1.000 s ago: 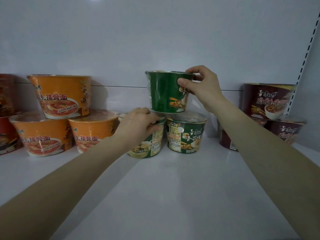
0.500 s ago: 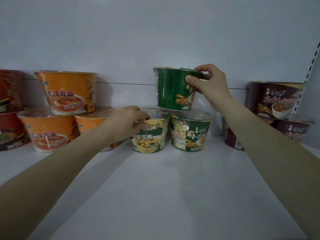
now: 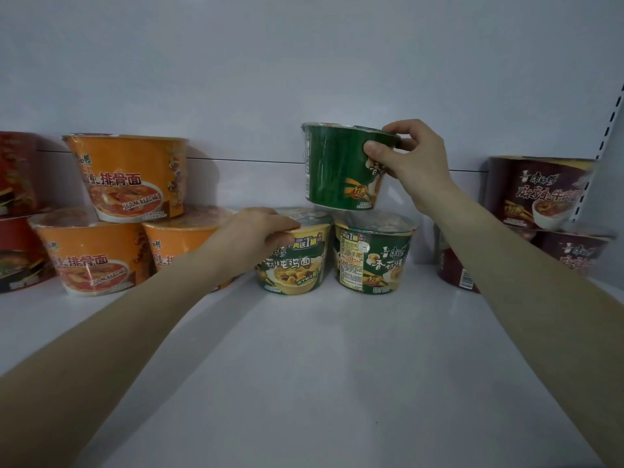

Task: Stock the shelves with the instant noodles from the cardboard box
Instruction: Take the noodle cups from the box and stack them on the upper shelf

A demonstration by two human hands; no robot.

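Green bowls mid-shelf, pyramid style. Right hand (image 3: 410, 163) is clamped on the top bowl (image 3: 341, 167), thumb on the front wall and fingers hooked over the rim, so it's gripped from the right side. It sits over the seam between the 2 bottom bowls, w/ its base on or just above their lids; can't tell if full weight is down yet. Prob held by the rim so it can be nudged square w/o squashing the lids underneath.

Left hand (image 3: 260, 236) is curled over the rim of the left bowl (image 3: 293, 261), closed on its near edge. Looks like bracing, so the base doesn't slide while the top one lands. Right bowl (image 3: 371, 258) is just beside it, label facing out, nobody touching it.

Other stuff: orange bowls (image 3: 111, 217) stacked 1-on-2 to the left, the nearest one touching or nearly touching the left forearm, so not much room to shift that way. Red ones at far left edge, mostly cut off. Maroon bowls (image 3: 543, 204) to the right, partly behind the right arm. Shelf (image 3: 320, 366) in front is bare. Box isn't in view, so no idea how many are left.
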